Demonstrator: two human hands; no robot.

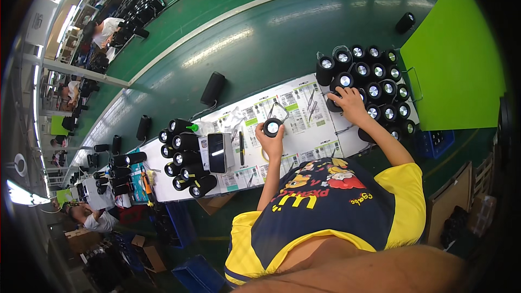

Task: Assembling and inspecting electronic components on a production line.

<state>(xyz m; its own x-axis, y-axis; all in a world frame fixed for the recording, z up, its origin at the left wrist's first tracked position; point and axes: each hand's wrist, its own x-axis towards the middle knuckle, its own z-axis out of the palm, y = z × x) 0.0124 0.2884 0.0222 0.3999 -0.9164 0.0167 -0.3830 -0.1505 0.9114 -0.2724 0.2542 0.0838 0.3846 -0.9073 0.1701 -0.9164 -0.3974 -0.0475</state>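
Observation:
Over the middle of the paper-covered table, my left hand (269, 142) is closed around a black cylindrical speaker (273, 127), its round silver-centred end facing up. My right hand (351, 104) reaches to the left edge of a packed group of upright black speakers (374, 91). Its fingers curl over one dark speaker (332, 105) there, which is partly hidden beneath the hand. A thin cord loop (280, 109) lies just beyond the speaker in my left hand. A black pen-like stick (241, 148) rests on the sheets to the left.
More speakers (185, 158) lie stacked on the left, beside a dark-screened phone-like device (216, 153). Single speakers stand on the green conveyor belt (260, 43), one nearby (213, 88). A bright green panel (453, 65) borders the right side. Blue crates (436, 142) sit below table level.

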